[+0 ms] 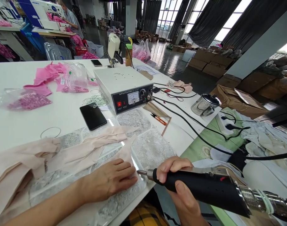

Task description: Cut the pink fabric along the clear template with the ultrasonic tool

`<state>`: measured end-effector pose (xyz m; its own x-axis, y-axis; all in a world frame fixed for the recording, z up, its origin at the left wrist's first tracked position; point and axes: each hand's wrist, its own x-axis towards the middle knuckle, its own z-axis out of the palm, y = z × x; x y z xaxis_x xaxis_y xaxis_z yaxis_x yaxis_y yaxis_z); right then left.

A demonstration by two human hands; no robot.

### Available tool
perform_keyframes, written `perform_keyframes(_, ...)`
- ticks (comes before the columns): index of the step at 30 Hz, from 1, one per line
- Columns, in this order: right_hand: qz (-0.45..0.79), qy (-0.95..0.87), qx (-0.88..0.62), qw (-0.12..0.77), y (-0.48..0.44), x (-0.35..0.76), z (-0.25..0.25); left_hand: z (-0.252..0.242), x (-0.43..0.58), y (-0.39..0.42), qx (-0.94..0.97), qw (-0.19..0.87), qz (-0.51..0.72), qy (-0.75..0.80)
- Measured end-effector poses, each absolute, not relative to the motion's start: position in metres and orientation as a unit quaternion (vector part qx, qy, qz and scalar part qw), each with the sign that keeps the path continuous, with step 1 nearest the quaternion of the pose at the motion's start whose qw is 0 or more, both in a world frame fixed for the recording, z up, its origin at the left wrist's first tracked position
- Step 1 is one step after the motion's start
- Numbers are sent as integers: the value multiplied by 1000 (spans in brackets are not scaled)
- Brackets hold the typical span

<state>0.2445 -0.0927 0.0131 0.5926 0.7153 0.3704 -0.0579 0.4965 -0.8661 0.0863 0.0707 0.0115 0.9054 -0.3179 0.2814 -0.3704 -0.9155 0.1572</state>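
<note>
My right hand (178, 179) is wrapped round a black handheld ultrasonic tool (199, 186). Its thin metal tip points left, close to the fingertips of my left hand (112, 179). That hand lies palm down with fingers slightly bent, pressing on a pale pink fabric piece (126, 150); what is under the palm is hidden. The fabric rests on a clear-covered, grey marbled mat (152, 149). More pale pink fabric (93, 141) stretches leftward from there, and a larger folded heap (13, 166) lies beside my left forearm.
A white control box (131, 100) stands behind the mat, its black cable (195, 133) running right. Nearby are a phone (93, 116), orange thread snips (158, 119), a glass mug (205, 105) and bagged pink pieces (28, 100). A person (71, 20) sits at a sewing machine (43, 14).
</note>
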Motion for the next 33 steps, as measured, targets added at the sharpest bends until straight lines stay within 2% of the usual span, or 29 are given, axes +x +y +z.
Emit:
perform_keyframes(13,292,-426,-413,750,-101,252,13,5,62,79,972,115,151,-138)
perform_keyframes(19,302,-425,-430,737,-107,253,19,15,49,63,985,85,88,-118)
perform_keyframes(26,301,-402,-437,746,-107,249,21,22,57,59,983,84,108,-120)
perform_keyframes(33,293,-468,-543,632,-114,262,53,13,59,69,986,37,78,-140)
